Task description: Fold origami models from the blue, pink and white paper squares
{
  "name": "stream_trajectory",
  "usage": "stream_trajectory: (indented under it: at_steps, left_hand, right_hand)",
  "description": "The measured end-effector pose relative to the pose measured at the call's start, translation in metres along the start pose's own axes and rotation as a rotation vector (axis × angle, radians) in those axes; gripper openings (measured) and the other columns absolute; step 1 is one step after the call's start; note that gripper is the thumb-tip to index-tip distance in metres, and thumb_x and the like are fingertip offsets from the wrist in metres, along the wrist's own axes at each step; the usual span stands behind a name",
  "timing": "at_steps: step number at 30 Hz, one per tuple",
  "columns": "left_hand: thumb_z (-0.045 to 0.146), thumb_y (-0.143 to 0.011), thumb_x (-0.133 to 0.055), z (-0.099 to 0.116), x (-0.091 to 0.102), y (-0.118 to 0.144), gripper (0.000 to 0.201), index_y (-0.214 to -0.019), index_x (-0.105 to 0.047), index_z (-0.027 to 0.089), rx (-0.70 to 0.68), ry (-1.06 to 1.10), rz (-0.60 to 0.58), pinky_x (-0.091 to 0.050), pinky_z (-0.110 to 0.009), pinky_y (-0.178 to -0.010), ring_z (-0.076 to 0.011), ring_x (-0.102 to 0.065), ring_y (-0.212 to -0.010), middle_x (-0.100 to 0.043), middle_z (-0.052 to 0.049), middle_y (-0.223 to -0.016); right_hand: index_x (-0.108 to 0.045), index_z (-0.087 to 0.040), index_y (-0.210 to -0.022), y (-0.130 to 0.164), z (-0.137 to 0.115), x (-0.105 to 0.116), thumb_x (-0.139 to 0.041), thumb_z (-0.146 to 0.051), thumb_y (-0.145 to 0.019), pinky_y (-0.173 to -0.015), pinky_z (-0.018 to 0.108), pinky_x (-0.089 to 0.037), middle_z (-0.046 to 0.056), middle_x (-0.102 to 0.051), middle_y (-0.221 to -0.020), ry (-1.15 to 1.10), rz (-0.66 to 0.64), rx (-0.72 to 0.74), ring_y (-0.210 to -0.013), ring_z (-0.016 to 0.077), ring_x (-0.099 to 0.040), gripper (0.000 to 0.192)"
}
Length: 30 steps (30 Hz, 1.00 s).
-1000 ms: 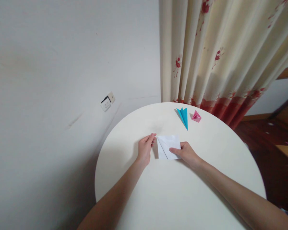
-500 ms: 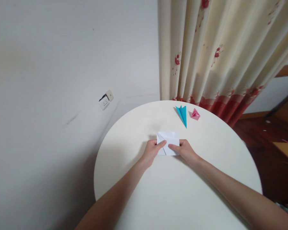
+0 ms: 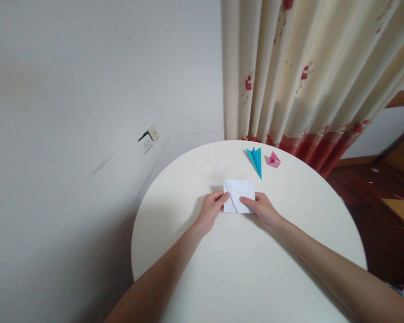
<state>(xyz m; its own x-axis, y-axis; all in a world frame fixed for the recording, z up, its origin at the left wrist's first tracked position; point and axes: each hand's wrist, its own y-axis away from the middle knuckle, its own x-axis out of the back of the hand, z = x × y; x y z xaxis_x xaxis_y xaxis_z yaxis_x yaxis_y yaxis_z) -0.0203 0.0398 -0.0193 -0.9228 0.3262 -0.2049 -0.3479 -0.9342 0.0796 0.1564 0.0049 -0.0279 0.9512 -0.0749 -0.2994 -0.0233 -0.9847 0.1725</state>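
Note:
Between my two hands is a folded white sheet of paper (image 3: 239, 188), roughly rectangular, with a slanting fold line across its left part. My left hand (image 3: 212, 206) pinches its left edge, thumb on the top face and fingers underneath. On the opposite edge, my right hand (image 3: 263, 208) grips it the same way, its thumb reaching farther in over the face. The paper appears held slightly above the white table. Beyond it lie a blue folded paper plane (image 3: 256, 160) and a small pink folded paper piece (image 3: 274, 159).
The round white table (image 3: 188, 175) stands against a pale wall with a socket (image 3: 145, 144) at left. A cream curtain (image 3: 289, 89) with red flowers hangs behind the far right edge. Dark wooden floor (image 3: 350, 193) shows on the right.
The white paper has moved slightly right and away from me, both hands still on it. My left thumb has drawn back toward the paper's left edge.

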Motion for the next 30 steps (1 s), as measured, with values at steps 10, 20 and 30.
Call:
stream_trajectory:
  at_steps: [10,20,30]
  left_hand:
    - [0.051,-0.071,-0.075,-0.001,0.002,-0.002,0.045,-0.092,-0.074,0.012,0.014,0.028,0.088,-0.047,-0.029,-0.066,-0.0189,-0.065,-0.069,-0.073,-0.009,-0.084]
    - [0.052,-0.069,-0.076,-0.002,0.004,-0.005,0.044,-0.083,-0.071,0.010,-0.012,0.077,0.172,-0.044,-0.026,-0.060,-0.0152,-0.060,-0.063,-0.069,-0.006,-0.075]
    - [0.061,-0.077,-0.065,-0.007,0.000,-0.002,0.052,-0.091,-0.071,0.011,0.013,0.025,0.029,-0.046,-0.028,-0.062,-0.0156,-0.059,-0.065,-0.069,-0.008,-0.081]
  right_hand:
    - [-0.068,-0.016,-0.106,-0.003,0.001,-0.002,-0.067,-0.057,-0.077,-0.069,0.030,-0.050,0.010,-0.072,-0.094,0.047,0.021,0.114,-0.082,0.0222,-0.065,0.050]
    - [-0.055,-0.026,-0.131,-0.003,-0.013,0.014,-0.071,-0.033,-0.072,-0.067,0.028,-0.049,0.011,-0.052,-0.133,0.261,-0.109,0.416,-0.082,0.0161,-0.060,0.062]
    - [-0.072,-0.013,-0.077,-0.002,-0.009,0.005,-0.066,-0.055,-0.074,-0.055,0.027,-0.040,0.005,-0.065,-0.073,0.255,0.097,0.272,-0.063,0.0176,-0.053,0.042]
